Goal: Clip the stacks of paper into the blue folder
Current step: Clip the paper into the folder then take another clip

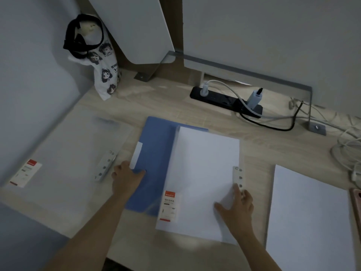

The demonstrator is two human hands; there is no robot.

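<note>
A blue folder [154, 153] lies on the wooden desk in the middle, with a white spine label. Partly over its right side lies a clear folder holding a white paper stack [203, 173], with a red sticker at its lower left and a white clip bar [238, 178] along its right edge. My left hand [127, 177] rests flat on the blue folder's left edge. My right hand [237, 206] presses on the paper stack's lower right, fingers spread, beside the clip bar. Another white paper stack [310, 216] lies at the right.
A second clear folder [68, 159] with a clip bar and red sticker lies at the left. A black power strip [226, 100] with plugs and cables sits behind. A printed tote bag [103, 75] leans in the back corner. Tangled cables [347, 149] lie at far right.
</note>
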